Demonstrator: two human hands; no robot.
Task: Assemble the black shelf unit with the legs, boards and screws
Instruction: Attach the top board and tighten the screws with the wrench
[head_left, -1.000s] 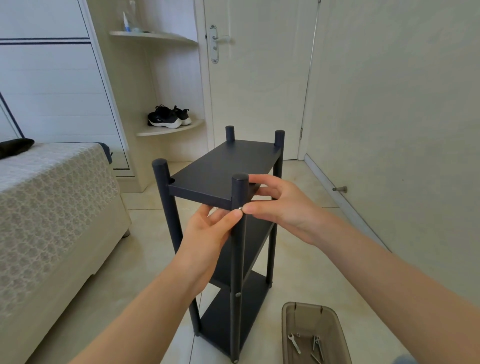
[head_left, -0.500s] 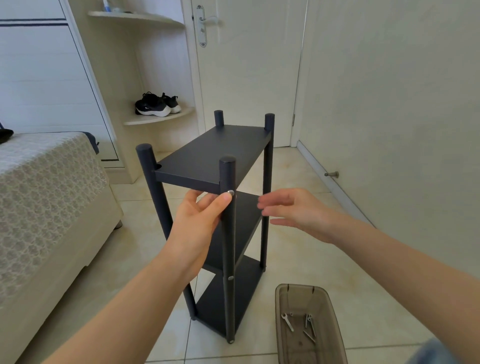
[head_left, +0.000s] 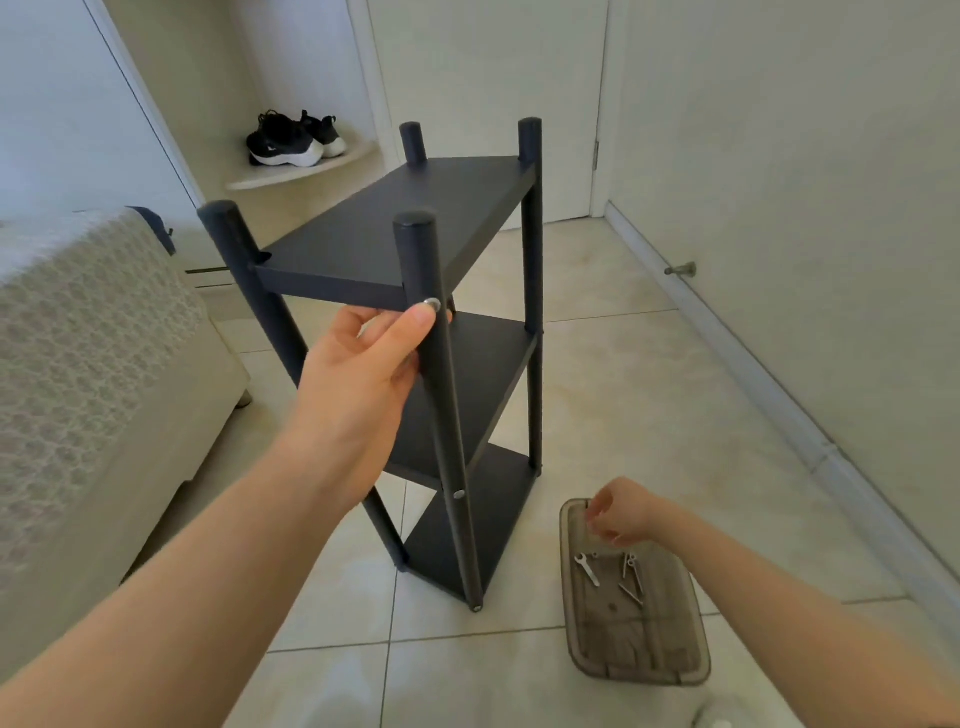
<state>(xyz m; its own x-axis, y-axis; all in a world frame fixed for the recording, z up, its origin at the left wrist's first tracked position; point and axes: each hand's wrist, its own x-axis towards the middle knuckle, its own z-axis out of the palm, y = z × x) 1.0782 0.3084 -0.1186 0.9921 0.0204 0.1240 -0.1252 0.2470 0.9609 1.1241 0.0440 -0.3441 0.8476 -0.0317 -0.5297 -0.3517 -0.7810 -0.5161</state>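
Note:
The black shelf unit (head_left: 395, 234) stands upright on the tiled floor, three boards between round legs. My left hand (head_left: 363, 374) grips the near front leg (head_left: 441, 395) just under the top board, its thumb tip beside a silver screw (head_left: 432, 304) in that leg. My right hand (head_left: 621, 512) hovers low over the far end of a brown plastic tray (head_left: 670, 660), fingers curled downward; whether it holds anything I cannot make out. In the tray lie a small wrench (head_left: 587, 569) and a few metal screws (head_left: 631, 569).
A bed (head_left: 93, 374) with a patterned cover fills the left side. Black sneakers (head_left: 293, 140) sit on a corner shelf behind the unit. A wall with a door stop (head_left: 680, 269) runs along the right, a door at the back.
My right hand left the top of the front leg and dropped down to the tray on the floor. The left hand stayed on the leg by the screw. The view tilted downward.

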